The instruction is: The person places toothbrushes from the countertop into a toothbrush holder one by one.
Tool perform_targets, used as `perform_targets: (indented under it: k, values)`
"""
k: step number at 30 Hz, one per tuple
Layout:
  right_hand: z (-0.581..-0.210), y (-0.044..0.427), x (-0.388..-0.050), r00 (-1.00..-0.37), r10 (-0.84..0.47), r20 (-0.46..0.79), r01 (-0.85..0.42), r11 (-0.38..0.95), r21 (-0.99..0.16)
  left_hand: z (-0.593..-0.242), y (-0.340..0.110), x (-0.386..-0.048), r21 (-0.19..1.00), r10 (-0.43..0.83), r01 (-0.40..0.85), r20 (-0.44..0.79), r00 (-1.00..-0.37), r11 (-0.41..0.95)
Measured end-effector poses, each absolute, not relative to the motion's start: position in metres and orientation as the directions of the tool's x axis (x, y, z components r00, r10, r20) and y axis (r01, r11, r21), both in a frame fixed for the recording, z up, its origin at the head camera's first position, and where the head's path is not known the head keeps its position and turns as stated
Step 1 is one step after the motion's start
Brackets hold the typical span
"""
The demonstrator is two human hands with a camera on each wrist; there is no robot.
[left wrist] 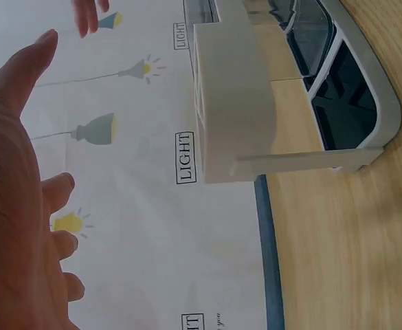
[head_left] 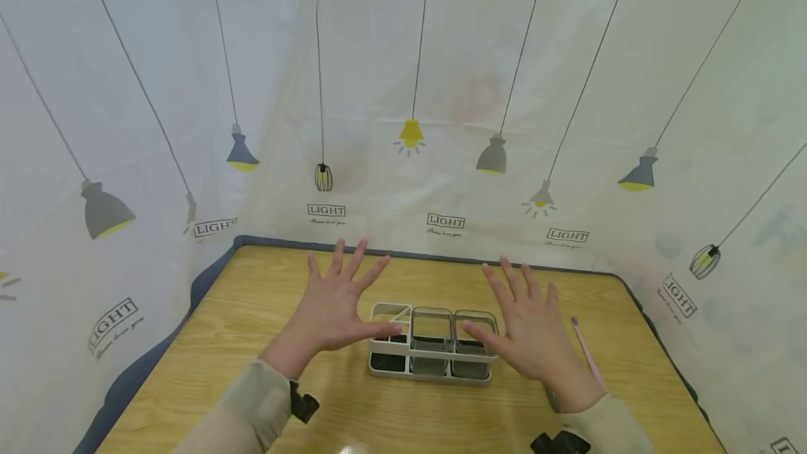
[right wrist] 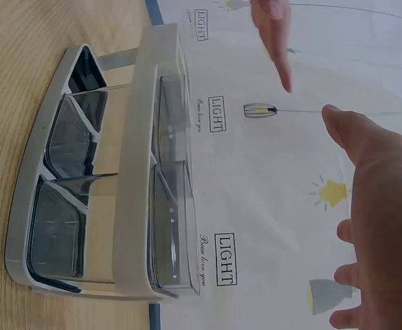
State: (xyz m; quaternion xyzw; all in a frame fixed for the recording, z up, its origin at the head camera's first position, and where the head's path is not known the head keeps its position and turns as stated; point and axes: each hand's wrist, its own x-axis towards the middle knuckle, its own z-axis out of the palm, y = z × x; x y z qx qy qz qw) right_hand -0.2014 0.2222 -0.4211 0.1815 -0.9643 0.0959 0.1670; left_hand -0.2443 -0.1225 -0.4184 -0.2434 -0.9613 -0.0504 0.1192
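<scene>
On the wooden table stands a white toothbrush holder rack with dark base pads. Two clear cups sit side by side in its middle and right slots; its left part has small divided openings. My left hand, fingers spread, hovers at the rack's left end, the thumb in front of it in the head view. Above the right end my right hand is likewise spread and holds nothing. In the right wrist view the cups show from the side, apart from the right hand.
A pink toothbrush lies on the table right of the rack, partly behind the right hand. Near that wrist a dark object is mostly hidden. A curtain printed with lamps surrounds the table's back and sides.
</scene>
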Motion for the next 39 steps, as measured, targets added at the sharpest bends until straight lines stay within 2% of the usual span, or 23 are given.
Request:
perform_targets:
  k: [10,17,21,25,33,39]
  values:
    - [-0.417,0.246,-0.203,-0.921,-0.256,0.294,-0.346,0.884,-0.315,-0.444,-0.139,-0.255,0.328,0.425,0.477,0.220,-0.878,0.815]
    - [-0.424,0.260,-0.208,-0.946,-0.213,0.245,-0.313,0.800,-0.512,-0.453,-0.142,-0.261,0.390,0.444,0.497,0.223,-0.868,0.775]
    - [-0.430,0.268,-0.211,-0.955,-0.195,0.225,-0.291,0.768,-0.570,-0.461,-0.144,-0.265,0.433,0.469,0.518,0.223,-0.854,0.737]
    - [-0.437,0.276,-0.215,-0.973,-0.150,0.177,-0.229,0.741,-0.632,-0.468,-0.145,-0.268,0.524,0.499,0.531,0.217,-0.839,0.666]
    - [-0.453,0.292,-0.218,-1.000,-0.011,0.015,-0.018,0.673,-0.739,-0.477,-0.142,-0.269,0.655,0.532,0.490,0.156,-0.832,0.575]
    - [-0.465,0.299,-0.219,-0.999,0.049,-0.003,0.034,0.641,-0.767,-0.488,-0.140,-0.271,0.736,0.506,0.427,0.133,-0.852,0.526]
